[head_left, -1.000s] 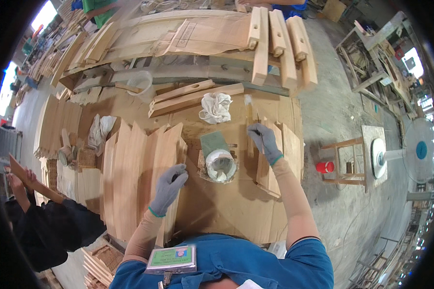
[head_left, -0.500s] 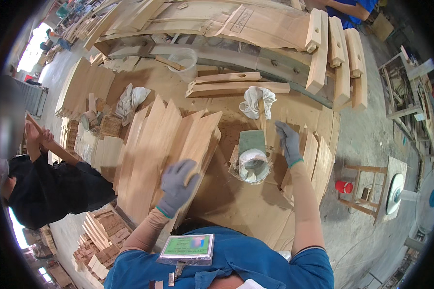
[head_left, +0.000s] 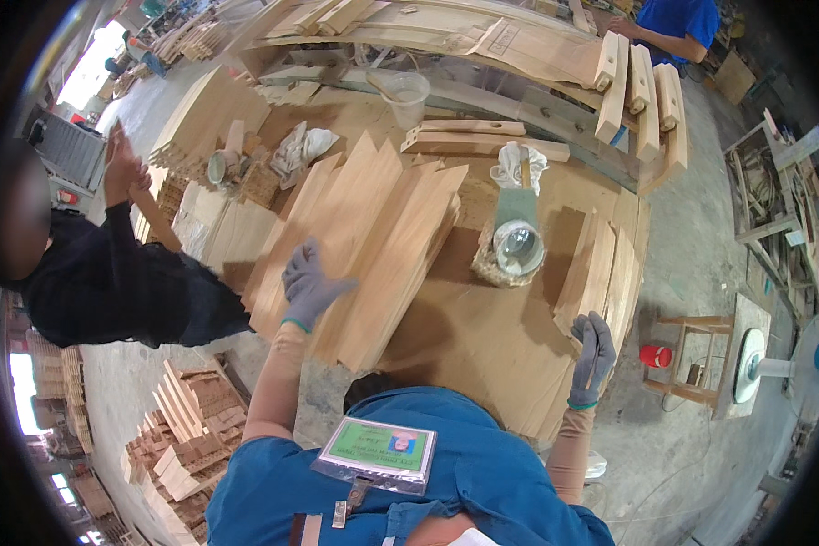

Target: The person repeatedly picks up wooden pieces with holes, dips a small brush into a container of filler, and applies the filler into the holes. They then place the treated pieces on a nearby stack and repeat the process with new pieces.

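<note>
My left hand (head_left: 314, 287), in a grey glove, is over a fanned pile of light wooden boards (head_left: 387, 214), its fingers spread. Whether it presses on the top board I cannot tell. My right hand (head_left: 593, 359), gloved too, is at the near end of a smaller stack of wooden pieces (head_left: 601, 268) on the right. Its fingers are stretched out close together, with a narrow gap by the thumb. Between the two stacks stands a whitish, stained pot (head_left: 519, 248), with a green block (head_left: 517, 209) and a white rag (head_left: 520, 166) behind it.
Brown cardboard (head_left: 446, 350) covers the table. A clear plastic bucket (head_left: 408, 98) and slotted wooden bars (head_left: 487, 144) lie farther back. On the left, a person in black (head_left: 127, 282) holds a wooden piece. A wooden stool (head_left: 696, 359) and red container (head_left: 653, 356) stand at right.
My right hand has come back from beside the pot to the near end of the right stack. My left hand has shifted to the left over the boards, and the view has turned.
</note>
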Demonstrator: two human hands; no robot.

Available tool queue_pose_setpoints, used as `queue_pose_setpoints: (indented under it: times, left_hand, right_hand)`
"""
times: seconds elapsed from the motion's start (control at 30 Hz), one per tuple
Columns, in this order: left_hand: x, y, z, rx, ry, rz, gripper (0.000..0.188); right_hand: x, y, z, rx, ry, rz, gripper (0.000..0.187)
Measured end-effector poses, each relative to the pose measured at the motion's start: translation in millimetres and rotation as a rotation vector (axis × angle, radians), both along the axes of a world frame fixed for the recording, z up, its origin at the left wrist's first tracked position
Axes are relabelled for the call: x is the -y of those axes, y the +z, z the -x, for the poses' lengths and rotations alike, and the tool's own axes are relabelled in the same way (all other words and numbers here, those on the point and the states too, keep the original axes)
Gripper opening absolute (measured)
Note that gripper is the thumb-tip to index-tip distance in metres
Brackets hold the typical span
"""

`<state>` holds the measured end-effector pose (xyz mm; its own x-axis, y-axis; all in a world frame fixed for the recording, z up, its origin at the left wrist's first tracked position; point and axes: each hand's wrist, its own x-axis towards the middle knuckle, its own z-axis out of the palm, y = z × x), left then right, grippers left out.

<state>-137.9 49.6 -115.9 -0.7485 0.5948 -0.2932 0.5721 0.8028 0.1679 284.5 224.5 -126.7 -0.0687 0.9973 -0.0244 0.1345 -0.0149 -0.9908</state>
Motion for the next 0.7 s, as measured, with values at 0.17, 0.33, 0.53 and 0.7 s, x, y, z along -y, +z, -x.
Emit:
queue_pose_setpoints:
  times: [0.17, 0.33, 0.53, 0.7]
  left_hand:
    - [24.4, 20.6, 5.1, 0.140, -0.072, -0.201, 0.104]
    - [68.9, 43.2, -3.1, 0.346, -0.183, -0.266, 0.087]
    - [102.6, -19.9, -10.8, -0.213, -0.421, -0.322, 0.083]
    - [41.1, -26.8, -72.1, -0.318, -0.425, -0.315, 0.088]
  right_hand:
    - [19.4, 15.9, -3.1, 0.100, 0.106, -0.127, 0.024]
    - [36.2, 32.7, -0.5, 0.095, 0.111, -0.199, 0.022]
    - [46.1, 15.5, 4.7, 0.089, 0.208, -0.281, 0.019]
    - [53.1, 18.3, 15.3, 0.082, 0.245, -0.363, 0.027]
